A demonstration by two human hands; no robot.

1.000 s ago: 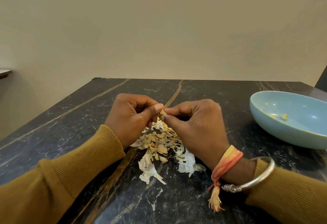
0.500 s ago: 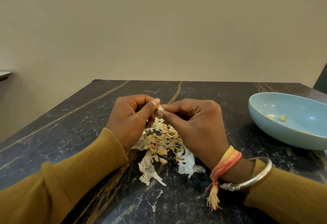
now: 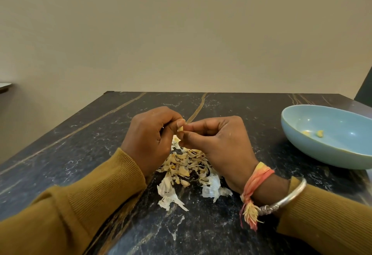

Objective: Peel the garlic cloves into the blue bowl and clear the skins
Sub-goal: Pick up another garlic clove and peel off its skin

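Hands meet at table centre, left hand [image 3: 150, 138] and right hand [image 3: 218, 144] together pinching one garlic clove [image 3: 180, 128] above a skin pile [image 3: 187, 172], while the blue bowl [image 3: 330, 135] holding two peeled cloves [image 3: 314, 133] sits at three o'clock.

Soft even light, sharp, wide-angle

A small pale garlic clove [image 3: 180, 128] is pinched above the heap of papery skins [image 3: 187, 166]. The blue bowl [image 3: 302, 150], well right, holds two peeled cloves [image 3: 319, 133].
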